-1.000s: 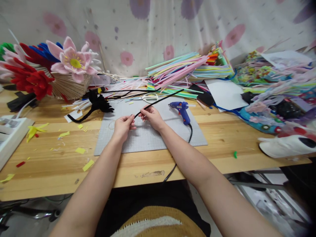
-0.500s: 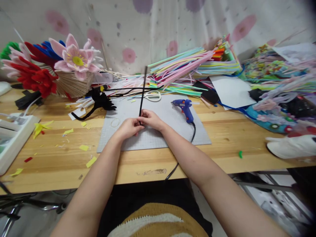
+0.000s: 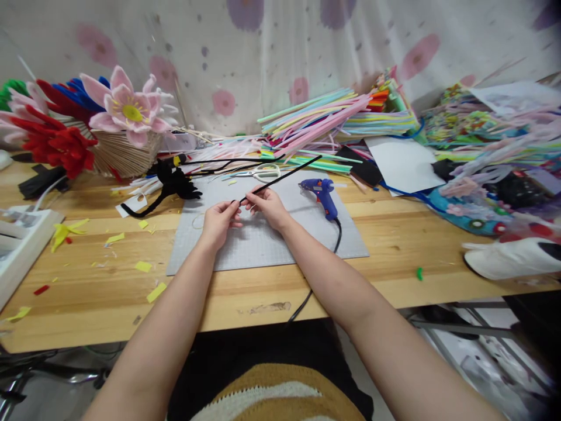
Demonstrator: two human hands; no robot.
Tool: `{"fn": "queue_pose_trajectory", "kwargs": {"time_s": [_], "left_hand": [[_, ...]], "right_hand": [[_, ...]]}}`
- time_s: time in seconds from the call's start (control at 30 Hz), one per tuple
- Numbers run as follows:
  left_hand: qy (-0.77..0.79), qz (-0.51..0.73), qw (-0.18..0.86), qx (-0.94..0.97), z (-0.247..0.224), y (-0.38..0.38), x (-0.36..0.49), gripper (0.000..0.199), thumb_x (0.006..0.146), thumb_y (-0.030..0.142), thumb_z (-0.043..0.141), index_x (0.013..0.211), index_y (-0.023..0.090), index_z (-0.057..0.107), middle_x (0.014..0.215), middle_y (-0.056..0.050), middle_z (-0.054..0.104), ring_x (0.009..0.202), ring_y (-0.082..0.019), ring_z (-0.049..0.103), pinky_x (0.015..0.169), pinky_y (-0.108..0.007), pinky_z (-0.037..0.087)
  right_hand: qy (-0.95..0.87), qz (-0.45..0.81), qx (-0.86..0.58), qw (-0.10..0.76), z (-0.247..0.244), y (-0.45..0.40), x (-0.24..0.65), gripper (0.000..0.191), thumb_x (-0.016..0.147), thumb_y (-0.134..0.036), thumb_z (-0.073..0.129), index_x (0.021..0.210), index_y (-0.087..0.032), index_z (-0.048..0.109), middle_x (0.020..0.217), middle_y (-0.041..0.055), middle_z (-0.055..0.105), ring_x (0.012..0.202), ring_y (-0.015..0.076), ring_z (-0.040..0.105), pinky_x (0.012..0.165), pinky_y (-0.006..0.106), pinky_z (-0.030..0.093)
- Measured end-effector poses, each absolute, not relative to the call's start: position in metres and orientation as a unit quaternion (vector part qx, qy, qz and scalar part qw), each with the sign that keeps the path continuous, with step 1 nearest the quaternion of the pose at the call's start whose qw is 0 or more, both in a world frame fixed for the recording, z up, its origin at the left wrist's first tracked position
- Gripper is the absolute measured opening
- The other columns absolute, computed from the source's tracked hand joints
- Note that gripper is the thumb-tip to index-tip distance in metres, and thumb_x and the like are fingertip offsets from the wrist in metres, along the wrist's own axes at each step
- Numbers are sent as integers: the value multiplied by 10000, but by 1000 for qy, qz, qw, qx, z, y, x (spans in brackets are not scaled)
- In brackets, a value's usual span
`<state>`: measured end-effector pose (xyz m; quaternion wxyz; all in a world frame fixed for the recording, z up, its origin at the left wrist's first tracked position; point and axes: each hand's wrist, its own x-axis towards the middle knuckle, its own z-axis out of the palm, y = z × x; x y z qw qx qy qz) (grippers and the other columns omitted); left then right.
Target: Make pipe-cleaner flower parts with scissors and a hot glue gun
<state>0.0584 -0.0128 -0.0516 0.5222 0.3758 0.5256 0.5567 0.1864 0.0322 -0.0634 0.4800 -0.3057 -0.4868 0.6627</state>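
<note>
Between my two hands runs a long black pipe cleaner (image 3: 289, 173), slanting up to the right over the grey cutting mat (image 3: 263, 248). My left hand (image 3: 222, 221) pinches its lower end with thumb and fingertips. A short way along, the fingers of my right hand (image 3: 265, 206) are closed on it too. Right of my hands lies a blue glue gun (image 3: 319, 194) with its black cord trailing toward the table's front edge. Scissors with pale handles (image 3: 266, 173) rest behind my hands. To the left is a fuzzy black pipe-cleaner figure (image 3: 175, 186) with a curved tail.
Pastel pipe cleaners (image 3: 319, 120) are heaped at the back. Fuzzy flowers (image 3: 131, 111) fill the back left, beside a white power strip (image 3: 26, 248). Yellow scraps (image 3: 142, 266) dot the wooden table. A white sheet (image 3: 401, 164) and a white shoe (image 3: 508, 259) are at right.
The black pipe cleaner has swung from nearly upright to a slant toward the right. My hands have drawn slightly apart, and the whole view has shifted a little.
</note>
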Motion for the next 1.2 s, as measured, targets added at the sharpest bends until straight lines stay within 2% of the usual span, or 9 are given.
{"fn": "queue_pose_trajectory", "kwargs": {"time_s": [0.2,0.37,0.47,0.53,0.67,0.77,0.83,0.97,1.2], "left_hand": [[529,557,494,408,-54,-12,60,304,592,375,704,597,140,512,514,55,486,383,-31,394,428,-197,433],[565,373,426,600,-57,-15,49,239,652,370,642,599,168,527,421,39,502,360,-91,459,398,-205,339],[568,253,391,678,-57,-17,45,212,663,338,620,559,176,535,381,25,504,340,-101,443,387,-212,285],[574,230,380,688,-57,-18,47,211,657,323,619,535,175,531,378,25,498,330,-97,429,381,-214,278],[581,328,418,616,-56,-17,56,200,653,351,632,652,159,576,440,31,509,354,-94,450,368,-204,322],[538,470,491,498,-54,-14,60,335,619,381,675,847,147,601,681,-8,603,481,-96,539,419,-209,434],[517,541,522,408,-51,-11,59,377,629,405,670,884,138,596,805,-39,613,526,-92,563,451,-227,481],[509,590,541,316,-48,-8,56,335,652,413,663,789,117,589,737,-32,594,493,-70,540,444,-208,484],[528,587,510,340,-53,-8,61,284,599,350,710,667,115,567,602,17,556,462,-49,496,466,-192,470]], "right_hand": [[-507,643,-328,471,-63,34,190,359,623,-421,699,728,-170,466,604,-12,628,493,63,531,425,163,381],[-563,609,-351,435,-68,33,192,263,672,-346,665,685,-168,472,492,-57,535,414,50,434,409,172,316],[-625,593,-323,391,-69,28,189,230,678,-283,648,629,-170,454,475,-61,515,424,54,430,424,180,313],[-649,583,-308,380,-69,27,187,237,674,-275,643,606,-172,442,477,-62,512,440,57,441,435,183,320],[-605,575,-334,439,-68,33,188,279,671,-351,655,643,-180,436,497,-70,531,454,56,463,453,183,353],[-533,594,-341,496,-66,39,191,324,659,-414,668,710,-179,452,549,-56,581,464,48,485,469,176,384],[-499,615,-340,508,-66,40,192,353,640,-428,686,742,-177,460,580,-38,608,480,52,509,466,174,399],[-480,642,-324,502,-65,37,188,363,627,-427,705,739,-175,467,637,-7,643,527,68,554,466,177,427],[-482,664,-298,488,-64,34,185,359,620,-414,714,734,-166,480,666,7,658,552,75,573,483,181,445]]}}
